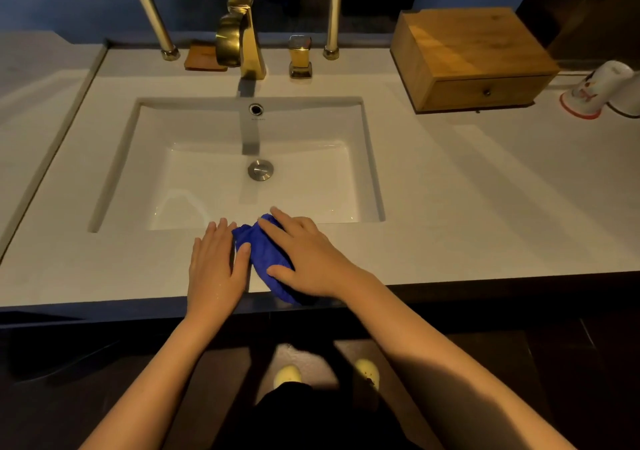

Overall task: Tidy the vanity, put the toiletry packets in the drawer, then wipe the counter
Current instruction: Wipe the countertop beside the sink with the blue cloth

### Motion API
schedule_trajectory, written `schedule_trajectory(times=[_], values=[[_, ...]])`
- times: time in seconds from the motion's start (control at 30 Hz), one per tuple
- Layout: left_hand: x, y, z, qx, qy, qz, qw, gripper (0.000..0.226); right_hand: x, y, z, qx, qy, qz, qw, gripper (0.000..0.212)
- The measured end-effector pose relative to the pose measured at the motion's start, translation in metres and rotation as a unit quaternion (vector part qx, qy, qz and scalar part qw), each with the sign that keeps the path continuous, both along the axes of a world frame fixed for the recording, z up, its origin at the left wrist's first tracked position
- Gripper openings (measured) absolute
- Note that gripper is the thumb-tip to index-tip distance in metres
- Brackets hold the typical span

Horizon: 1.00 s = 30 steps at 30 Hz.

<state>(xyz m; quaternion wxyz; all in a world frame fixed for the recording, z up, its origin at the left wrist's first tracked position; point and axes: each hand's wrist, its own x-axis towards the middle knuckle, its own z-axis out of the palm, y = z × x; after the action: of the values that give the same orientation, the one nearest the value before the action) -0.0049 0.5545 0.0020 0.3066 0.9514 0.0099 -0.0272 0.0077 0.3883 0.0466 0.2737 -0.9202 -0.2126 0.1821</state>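
A crumpled blue cloth [265, 259] lies on the white counter [450, 214] at its front edge, just below the sink basin [214, 186]. My right hand [304, 259] presses flat on top of the cloth, fingers spread over it. My left hand [216, 266] rests flat on the counter beside the cloth, its thumb touching the cloth's left side. A wooden box with a shut drawer [485, 91] stands at the back right. No toiletry packets are visible.
A gold faucet [242, 37] and a gold handle [300, 56] stand behind the basin, with a brown soap dish [201, 57] to their left. Two overturned white cups [595, 89] sit at the far right. Two gold mirror posts rise at the back.
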Motion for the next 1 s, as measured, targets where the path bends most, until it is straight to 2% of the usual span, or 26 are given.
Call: schedule_trajectory(times=[0.13, 0.23, 0.33, 0.43, 0.5, 0.6, 0.67, 0.73, 0.8, 0.9, 0.93, 1.0], values=[[-0.001, 0.002, 0.0, -0.023, -0.01, 0.006, 1.0, 0.046, 0.003, 0.011, -0.004, -0.081, -0.036, 0.064, 0.994, 0.075], [-0.002, 0.005, 0.0, -0.038, -0.01, 0.007, 0.999, 0.046, -0.009, 0.024, -0.005, -0.078, -0.064, 0.015, 0.995, 0.069], [-0.003, 0.006, 0.001, -0.044, -0.013, 0.003, 0.999, 0.047, -0.019, 0.034, -0.006, -0.05, -0.066, -0.053, 0.995, 0.054], [-0.005, 0.007, 0.002, -0.052, -0.012, 0.011, 0.998, 0.048, -0.017, 0.027, -0.002, 0.059, -0.022, -0.13, 0.989, 0.045], [-0.006, 0.01, 0.002, -0.048, -0.02, 0.012, 0.999, 0.048, -0.013, 0.01, 0.007, 0.153, 0.011, -0.211, 0.965, 0.04], [-0.007, 0.015, 0.002, -0.036, -0.04, 0.009, 0.999, 0.047, -0.006, -0.027, 0.024, 0.292, 0.032, -0.353, 0.889, 0.031], [-0.008, 0.016, 0.002, -0.038, -0.044, 0.014, 0.998, 0.043, -0.004, -0.055, 0.028, 0.344, 0.059, -0.41, 0.842, 0.032], [-0.009, 0.014, 0.001, -0.04, -0.045, 0.018, 0.998, 0.042, -0.007, -0.08, 0.028, 0.37, 0.096, -0.433, 0.817, 0.031], [-0.009, 0.012, 0.0, -0.035, -0.043, 0.015, 0.998, 0.045, -0.015, -0.097, 0.025, 0.342, 0.116, -0.425, 0.83, 0.027], [-0.01, 0.011, -0.002, -0.016, -0.042, 0.01, 0.999, 0.056, -0.029, -0.113, 0.016, 0.258, 0.106, -0.389, 0.878, 0.024], [-0.01, 0.011, -0.002, -0.014, -0.042, 0.009, 0.999, 0.057, -0.032, -0.118, 0.011, 0.203, 0.088, -0.376, 0.9, 0.027], [-0.01, 0.011, -0.001, -0.007, -0.041, 0.005, 0.999, 0.057, -0.035, -0.127, 0.001, 0.019, 0.007, -0.348, 0.937, 0.039]])
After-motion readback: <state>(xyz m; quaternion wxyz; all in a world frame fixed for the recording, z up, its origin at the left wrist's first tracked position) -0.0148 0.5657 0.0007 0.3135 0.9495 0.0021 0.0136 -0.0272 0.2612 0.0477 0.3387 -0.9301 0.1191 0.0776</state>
